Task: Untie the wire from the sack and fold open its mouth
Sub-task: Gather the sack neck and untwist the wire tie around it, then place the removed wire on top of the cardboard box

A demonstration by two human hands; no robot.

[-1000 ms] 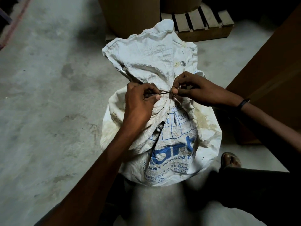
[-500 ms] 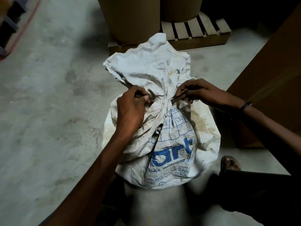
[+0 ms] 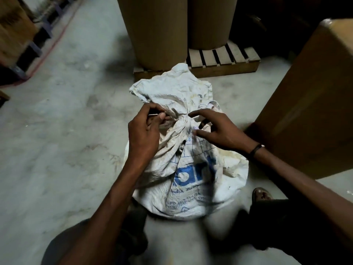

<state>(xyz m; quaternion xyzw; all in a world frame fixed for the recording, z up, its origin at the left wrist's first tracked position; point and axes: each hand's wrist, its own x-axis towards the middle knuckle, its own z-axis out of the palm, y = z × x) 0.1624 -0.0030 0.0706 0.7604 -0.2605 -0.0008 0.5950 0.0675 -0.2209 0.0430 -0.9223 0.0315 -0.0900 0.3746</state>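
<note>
Crumpled white woven sack with blue print [image 3: 183, 161] stands on the concrete floor [image 3: 66, 150], neck bunched. Left hand [image 3: 145, 131] pinches at the neck, apparently the wire end, too small to confirm. Right hand [image 3: 215, 129] hovers spread, holding nothing.

Your arms are bare to the elbow and past it, with no sleeve in view. On your right wrist sits a thin dark band [image 3: 257, 149]. Your legs wear dark trousers [image 3: 298, 222], and a brown sandal [image 3: 260, 195] shows on your right foot.
</note>
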